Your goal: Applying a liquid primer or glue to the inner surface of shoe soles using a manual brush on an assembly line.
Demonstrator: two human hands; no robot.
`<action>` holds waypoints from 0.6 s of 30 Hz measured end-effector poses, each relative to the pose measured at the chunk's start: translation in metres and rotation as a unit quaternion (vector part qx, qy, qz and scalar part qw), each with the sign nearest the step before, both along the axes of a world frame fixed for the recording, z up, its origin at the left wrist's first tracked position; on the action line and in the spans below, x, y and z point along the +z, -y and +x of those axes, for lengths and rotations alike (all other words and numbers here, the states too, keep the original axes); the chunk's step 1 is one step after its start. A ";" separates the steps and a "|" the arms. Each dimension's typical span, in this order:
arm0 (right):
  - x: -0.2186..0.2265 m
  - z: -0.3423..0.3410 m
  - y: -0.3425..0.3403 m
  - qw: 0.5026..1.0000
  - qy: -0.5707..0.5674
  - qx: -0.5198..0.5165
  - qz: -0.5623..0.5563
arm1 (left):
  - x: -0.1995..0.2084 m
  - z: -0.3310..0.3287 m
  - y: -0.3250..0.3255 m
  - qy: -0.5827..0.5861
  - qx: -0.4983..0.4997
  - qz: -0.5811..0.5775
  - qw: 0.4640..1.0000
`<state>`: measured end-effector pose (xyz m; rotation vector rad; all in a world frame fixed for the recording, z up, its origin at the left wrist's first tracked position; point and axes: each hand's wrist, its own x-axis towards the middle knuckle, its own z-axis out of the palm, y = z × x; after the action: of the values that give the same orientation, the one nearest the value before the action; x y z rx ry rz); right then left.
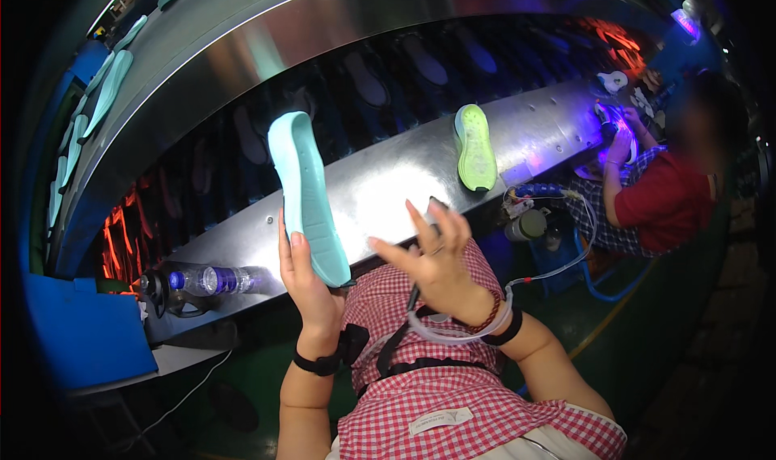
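Note:
My left hand (311, 286) grips the heel end of a mint-green foam shoe sole (311, 193), which stands up with its hollowed face showing. The thumb lies along its edge. My right hand (440, 266) is just to the right of the sole, apart from it, its thumb and fingers spread. A slim dark stick-like tool (414, 297) sticks out from under its palm, joined to a clear tube (453, 339) that loops round the wrist. Most of the tool is hidden by the hand. Beyond it a yellow-green sole (475, 149) lies on the metal ledge (388, 193).
Bottles (210, 282) stand at the ledge's left end. Behind it, a dark rack carries several soles, with orange glows at both ends. More mint soles (109, 92) lie on the curved upper belt. A co-worker (671, 185) sits at right under violet light, beside a lidded container (527, 225).

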<state>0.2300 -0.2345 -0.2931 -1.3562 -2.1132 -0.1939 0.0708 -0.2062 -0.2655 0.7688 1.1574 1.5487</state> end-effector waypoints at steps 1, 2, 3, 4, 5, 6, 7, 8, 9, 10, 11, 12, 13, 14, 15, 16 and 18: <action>0.007 0.012 -0.005 0.999 -0.011 -0.022 -0.023 | 0.001 -0.005 0.000 -0.001 0.001 0.003 1.000; 0.011 0.024 -0.008 0.998 -0.024 -0.044 -0.043 | 0.004 -0.012 0.000 0.048 -0.070 0.001 0.996; 0.010 0.036 -0.010 0.996 -0.051 -0.059 -0.044 | 0.006 -0.019 0.000 0.095 -0.141 -0.001 0.985; 0.011 0.049 -0.013 0.993 -0.079 -0.073 -0.041 | 0.008 -0.025 -0.001 0.075 -0.156 -0.017 0.985; 0.009 0.060 -0.014 0.990 -0.108 -0.078 -0.046 | 0.017 -0.033 0.002 0.107 -0.178 -0.008 0.978; 0.010 0.068 -0.016 0.989 -0.116 -0.096 0.002 | 0.029 -0.042 0.007 0.138 -0.201 0.000 0.970; 0.006 0.077 -0.020 0.986 -0.111 -0.121 0.022 | 0.040 -0.049 0.007 0.171 -0.208 -0.014 0.963; 0.001 0.083 -0.021 0.983 -0.106 -0.147 0.037 | 0.057 -0.055 0.001 0.158 -0.217 0.003 0.963; -0.001 0.089 -0.025 0.981 -0.101 -0.156 0.044 | 0.079 -0.059 -0.009 0.169 -0.187 0.003 0.968; -0.002 0.096 -0.024 0.979 -0.093 -0.172 0.052 | 0.096 -0.061 -0.027 0.184 -0.164 0.002 0.969; -0.003 0.098 -0.025 0.979 -0.082 -0.177 0.051 | 0.107 -0.076 -0.051 0.156 -0.222 0.074 0.960; -0.001 0.098 -0.025 0.979 -0.079 -0.179 0.060 | 0.119 -0.090 -0.079 0.132 -0.280 0.145 0.940; 0.001 0.099 -0.026 0.979 -0.079 -0.180 0.053 | 0.135 -0.090 -0.105 0.179 -0.242 0.144 0.943; 0.001 0.097 -0.028 0.980 -0.082 -0.176 0.043 | 0.152 -0.092 -0.131 0.224 -0.198 0.140 0.944; 0.005 0.092 -0.030 0.982 -0.085 -0.169 0.028 | 0.165 -0.104 -0.161 0.281 -0.173 0.135 0.934; 0.008 0.085 -0.033 0.982 -0.105 -0.160 0.013 | 0.172 -0.124 -0.192 0.336 -0.146 0.132 0.921; 0.011 0.082 -0.035 0.979 -0.169 -0.112 -0.022 | 0.151 -0.175 -0.261 0.442 -0.090 0.155 0.879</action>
<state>0.3121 -0.1999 -0.2818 -1.5331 -1.6923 -0.0056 -0.1044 0.0551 -0.1141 0.2659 0.1570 1.6569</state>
